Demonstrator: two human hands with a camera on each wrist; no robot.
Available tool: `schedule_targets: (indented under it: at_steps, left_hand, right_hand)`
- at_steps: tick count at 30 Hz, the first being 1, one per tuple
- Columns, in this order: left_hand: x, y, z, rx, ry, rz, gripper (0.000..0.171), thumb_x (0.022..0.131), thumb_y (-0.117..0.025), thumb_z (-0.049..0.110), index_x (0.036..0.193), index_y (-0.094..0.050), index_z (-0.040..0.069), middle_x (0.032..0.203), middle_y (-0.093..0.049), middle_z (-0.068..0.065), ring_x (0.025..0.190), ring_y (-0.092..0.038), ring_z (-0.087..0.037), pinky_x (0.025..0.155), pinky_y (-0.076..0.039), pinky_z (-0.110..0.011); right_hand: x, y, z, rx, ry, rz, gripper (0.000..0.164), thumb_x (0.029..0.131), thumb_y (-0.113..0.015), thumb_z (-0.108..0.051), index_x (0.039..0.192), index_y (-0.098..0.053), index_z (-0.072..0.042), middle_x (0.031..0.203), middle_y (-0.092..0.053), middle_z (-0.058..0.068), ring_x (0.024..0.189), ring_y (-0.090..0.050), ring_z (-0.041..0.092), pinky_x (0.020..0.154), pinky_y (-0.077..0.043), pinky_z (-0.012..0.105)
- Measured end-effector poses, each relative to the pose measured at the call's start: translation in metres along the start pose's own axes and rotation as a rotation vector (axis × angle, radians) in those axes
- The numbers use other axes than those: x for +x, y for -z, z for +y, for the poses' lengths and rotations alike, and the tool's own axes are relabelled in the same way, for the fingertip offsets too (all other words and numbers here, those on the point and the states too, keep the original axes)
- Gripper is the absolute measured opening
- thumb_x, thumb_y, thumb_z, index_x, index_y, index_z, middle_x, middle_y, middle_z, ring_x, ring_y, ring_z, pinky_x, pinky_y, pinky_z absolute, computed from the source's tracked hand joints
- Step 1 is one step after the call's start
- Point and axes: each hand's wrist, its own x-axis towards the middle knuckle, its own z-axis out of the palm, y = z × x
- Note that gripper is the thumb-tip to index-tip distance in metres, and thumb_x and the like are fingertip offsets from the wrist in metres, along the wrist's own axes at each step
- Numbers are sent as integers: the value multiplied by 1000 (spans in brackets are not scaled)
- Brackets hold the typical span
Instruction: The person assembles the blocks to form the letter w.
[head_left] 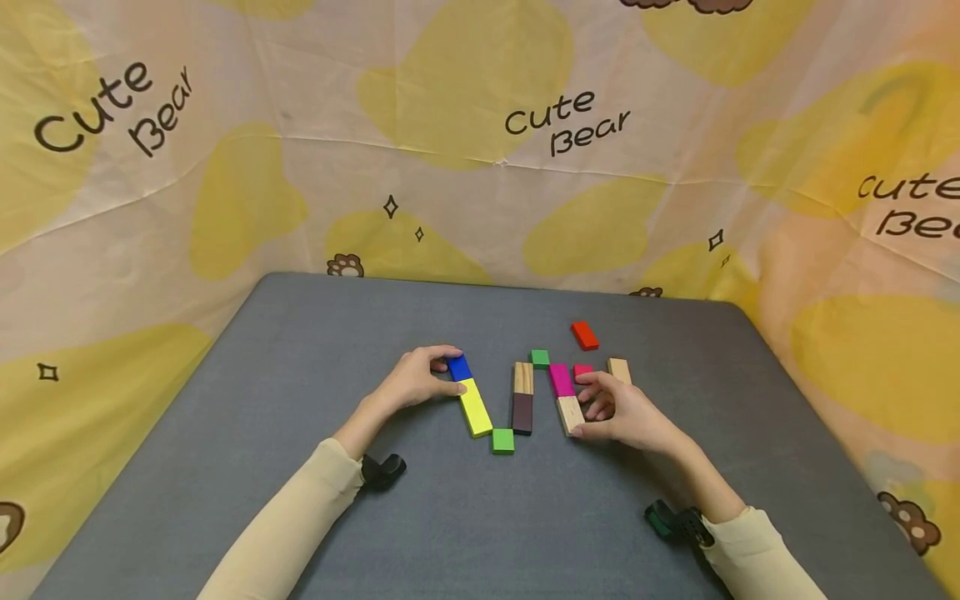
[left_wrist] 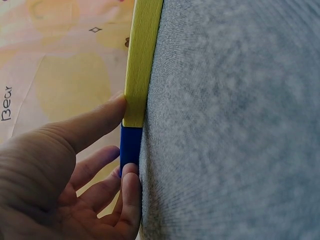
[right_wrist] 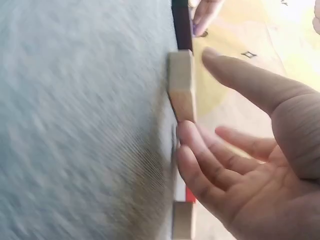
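My left hand (head_left: 420, 377) is at the far end of a blue block (head_left: 459, 367) joined end to end with a yellow block (head_left: 476, 408). Its fingers curl round the blue end, while the thumb touches the yellow block's side. My right hand (head_left: 618, 412) is beside a pale wooden block (head_left: 570, 415) that continues a magenta block (head_left: 560, 381). In the right wrist view, fingertips meet one end of that wooden block (right_wrist: 181, 85), and the thumb stands slightly off it. A pinkish-red block (head_left: 582, 372) is partly hidden by the right fingers.
Between the hands, a striped wooden block (head_left: 523, 377) adjoins a dark brown block (head_left: 522, 414). Green blocks lie at the near (head_left: 503, 442) and far (head_left: 539, 359) corners. A red block (head_left: 585, 336) and another wooden block (head_left: 619, 371) lie right on the grey table (head_left: 420, 533).
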Motion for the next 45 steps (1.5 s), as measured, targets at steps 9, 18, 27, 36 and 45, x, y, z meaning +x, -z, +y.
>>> schedule_targets:
  at_steps: [9, 18, 27, 36, 45]
  left_hand:
    - [2, 1, 1, 9, -3, -3, 64, 78, -86, 29, 136, -61, 15, 127, -60, -11, 112, -58, -24, 93, -46, -44]
    - [3, 2, 1, 0, -6, -3, 64, 79, -85, 29, 136, -61, 15, 128, -59, -11, 113, -57, -24, 94, -46, -44]
    - [3, 2, 0, 3, -6, -4, 64, 78, -86, 30, 136, -61, 15, 127, -60, -11, 112, -58, -24, 93, -46, -44]
    - [1, 3, 1, 1, -11, -7, 64, 79, -85, 30, 136, -61, 15, 129, -59, -12, 113, -58, -24, 94, -45, -45]
    - [-1, 2, 3, -8, -2, -11, 63, 79, -85, 28, 136, -61, 15, 129, -59, -12, 113, -57, -25, 94, -46, -44]
  right_hand:
    - [4, 36, 9, -90, 84, 144, 50, 78, -87, -20, 120, -65, -3, 109, -67, 14, 94, -60, 28, 83, -50, 50]
    - [25, 54, 38, -19, 46, 132, 39, 82, -81, -8, 117, -68, 3, 111, -68, 20, 102, -57, 40, 87, -47, 52]
    - [40, 52, 49, -42, 4, 83, 40, 79, -86, -20, 114, -74, -5, 101, -68, 11, 88, -54, 27, 71, -47, 30]
    - [44, 48, 48, -28, -19, 59, 41, 75, -89, -18, 111, -73, -6, 80, -56, 12, 76, -50, 26, 60, -37, 29]
    - [45, 47, 35, -12, -62, 14, 41, 76, -86, -7, 113, -70, 3, 76, -51, 14, 72, -46, 26, 60, -32, 29]
